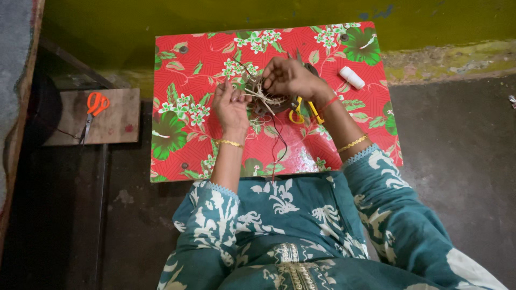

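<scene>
A small table [177, 59] covered in red floral oilcloth is seen from above, with a wooden board [115, 121] set lower, off its left edge. On that board a pair of orange-handled scissors [95, 107] is laid, well apart from both hands. Near the table's far right corner a white spool [352, 77] is laid on its side. Around the middle of the table a pale woven piece [264, 96] of thin cords is held up between the hands, its loose ends spread toward the left. The right hand [290, 78] is arched over the piece from the far side, fingers curled down onto it and closed on its strands. The left hand [230, 104] is turned palm up just left of it, fingers pinched together on a cord end. Yellow-handled scissors [301, 111] are partly hidden under the right wrist. A dark thread [278, 139] is trailed from the piece toward the near edge.
</scene>
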